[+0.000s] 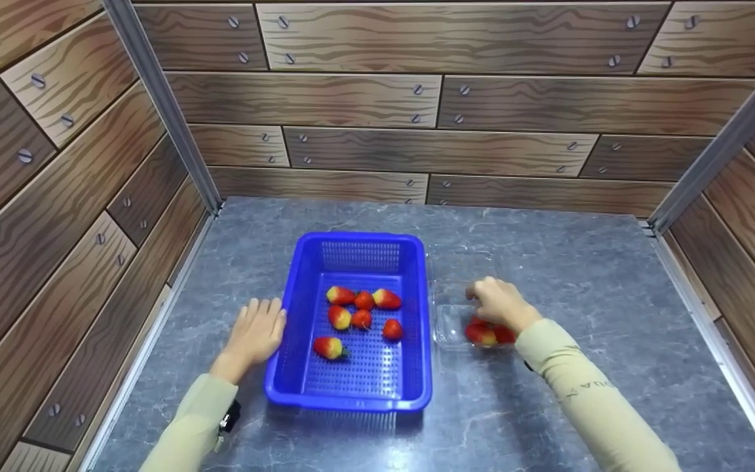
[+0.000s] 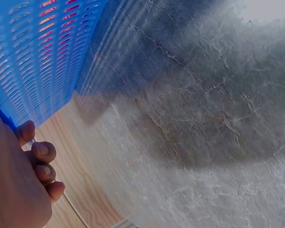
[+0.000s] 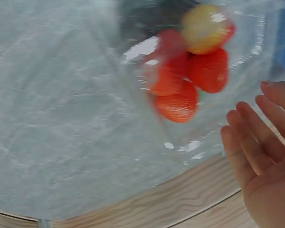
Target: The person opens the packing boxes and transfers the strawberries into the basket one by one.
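Note:
A blue plastic basket (image 1: 286,387) with slotted walls stands on the grey tabletop. Red-and-yellow strawberries (image 1: 331,347) and smaller round red fruits (image 1: 392,329) lie inside it. My left hand (image 1: 256,331) rests against its left rim, fingers pointing forward; the left wrist view shows the fingertips beside the blue wall (image 2: 52,52). To the basket's right is a clear plastic box (image 1: 446,328) holding several strawberries (image 3: 175,102), one with its yellow part upward. Above the box hovers my right hand (image 1: 499,301). The right wrist view shows that hand (image 3: 270,161) with loosely extended fingers and a bare palm.
Wood-plank patterned walls (image 1: 351,98) enclose the tabletop (image 1: 567,262) at the back and on both sides. Metal strips (image 1: 135,354) run along the table's side edges. The basket and the plastic box stand close side by side.

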